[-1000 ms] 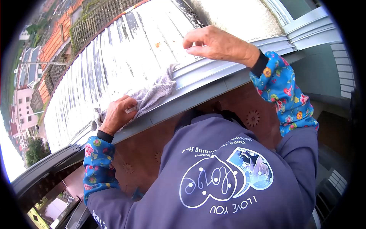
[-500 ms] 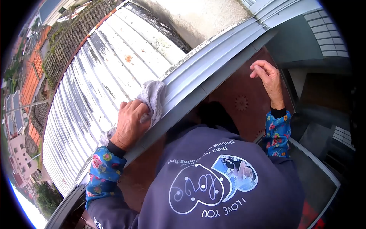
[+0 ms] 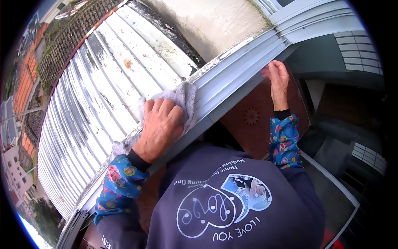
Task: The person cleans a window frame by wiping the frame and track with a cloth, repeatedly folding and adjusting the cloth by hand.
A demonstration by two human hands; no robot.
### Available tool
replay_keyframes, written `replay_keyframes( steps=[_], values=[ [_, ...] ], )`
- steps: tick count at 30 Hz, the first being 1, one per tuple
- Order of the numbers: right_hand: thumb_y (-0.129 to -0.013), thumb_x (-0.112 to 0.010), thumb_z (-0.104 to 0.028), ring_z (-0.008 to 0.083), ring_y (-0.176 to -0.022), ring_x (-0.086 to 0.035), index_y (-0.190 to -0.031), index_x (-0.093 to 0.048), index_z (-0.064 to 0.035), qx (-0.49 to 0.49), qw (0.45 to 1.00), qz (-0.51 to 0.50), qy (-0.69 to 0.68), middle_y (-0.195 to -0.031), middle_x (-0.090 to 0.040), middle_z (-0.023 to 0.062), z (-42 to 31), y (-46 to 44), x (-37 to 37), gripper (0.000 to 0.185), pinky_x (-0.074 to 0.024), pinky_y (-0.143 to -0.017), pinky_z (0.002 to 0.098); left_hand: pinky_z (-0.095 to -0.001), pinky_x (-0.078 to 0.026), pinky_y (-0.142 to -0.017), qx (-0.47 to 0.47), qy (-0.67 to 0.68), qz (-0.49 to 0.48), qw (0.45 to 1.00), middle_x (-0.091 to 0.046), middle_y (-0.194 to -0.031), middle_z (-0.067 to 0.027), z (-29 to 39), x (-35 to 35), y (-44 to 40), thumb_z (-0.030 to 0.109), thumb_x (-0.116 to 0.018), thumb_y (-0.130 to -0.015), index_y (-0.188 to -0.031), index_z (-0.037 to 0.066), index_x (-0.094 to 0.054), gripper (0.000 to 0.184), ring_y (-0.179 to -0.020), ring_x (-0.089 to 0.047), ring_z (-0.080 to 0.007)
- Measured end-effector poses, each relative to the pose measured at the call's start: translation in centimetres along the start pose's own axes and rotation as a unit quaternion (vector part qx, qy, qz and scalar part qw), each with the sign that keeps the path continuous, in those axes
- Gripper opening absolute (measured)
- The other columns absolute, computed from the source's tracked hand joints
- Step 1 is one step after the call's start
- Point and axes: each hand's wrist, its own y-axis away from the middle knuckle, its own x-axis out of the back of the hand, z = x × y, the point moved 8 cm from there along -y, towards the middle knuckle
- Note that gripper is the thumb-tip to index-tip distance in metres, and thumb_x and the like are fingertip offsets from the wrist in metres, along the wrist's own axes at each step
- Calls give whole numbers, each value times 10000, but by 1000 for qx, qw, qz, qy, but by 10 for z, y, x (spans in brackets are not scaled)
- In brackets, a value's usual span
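My left hand is closed around a bunched grey cloth and presses it onto the grooved metal window sill. Part of the cloth spreads out past the fingers, and another fold shows behind the wrist. Farther along the same sill, my right hand is raised near its inner edge, empty, with loosely bent fingers partly blurred by motion. Whether it touches the frame I cannot tell. Both forearms wear blue floral sleeve covers.
Outside the sill lies a corrugated metal roof with peeling paint, beside a weathered concrete wall. Rooftops and buildings stand far below on the left. Inside are a reddish patterned floor and a metal-edged panel at right.
My left hand and the cloth have slid along the sill, up and to the right in view. My right hand has shifted left, closer to the sill, and the view has shifted slightly.
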Motion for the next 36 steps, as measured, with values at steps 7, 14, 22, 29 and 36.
replay_keyframes(
  steps=[7, 14, 22, 29, 36],
  values=[
    [-978, -593, -145, 53, -731, -524, -998, -566, -21, 4, 999, 35, 14, -838, -566, -13, 3, 2, 1, 129, -470, -678, 225, -423, -350, -796, -23, 23, 32, 999, -464, -880, -92, 13, -17, -50, 87, -665, -687, -879, 87, -540, 229, -862, -475, -280],
    [-964, -617, -131, 37, -718, -478, -971, -584, -43, 13, 999, 53, -1, -816, -541, -45, 13, 3, 6, 94, -406, -649, 200, -420, -349, -773, -54, 31, 34, 997, -480, -868, -89, 21, -26, -87, 79, -651, -682, -847, 87, -556, 191, -848, -479, -278],
    [-958, -610, -100, 45, -731, -519, -968, -591, -41, 15, 999, 42, 27, -842, -579, -26, 10, 4, 8, 62, -425, -657, 199, -403, -375, -806, -35, 117, 35, 992, -501, -838, -55, 17, -38, -128, 108, -754, -633, -807, 111, -577, 249, -854, -504, -272],
    [-936, -617, -45, 90, -738, -586, -1020, -646, -6, 66, 983, -40, 168, -903, -636, 19, -60, 13, -4, 97, -478, -673, 214, -233, -436, -817, 157, 604, -14, 781, -607, -925, 3, -51, -58, -107, 10, -722, -848, -831, 48, -586, 142, -871, -550, -90],
    [-866, -654, 46, 137, -756, -599, -1032, -654, -17, 182, 920, -256, 234, -973, -648, 91, -92, 26, -67, 178, -480, -651, 245, -271, -429, -914, 225, 702, 37, 674, -620, -1004, -18, -68, -44, -70, 5, -659, -868, -860, 90, -532, 153, -940, -566, -117]
  ],
)
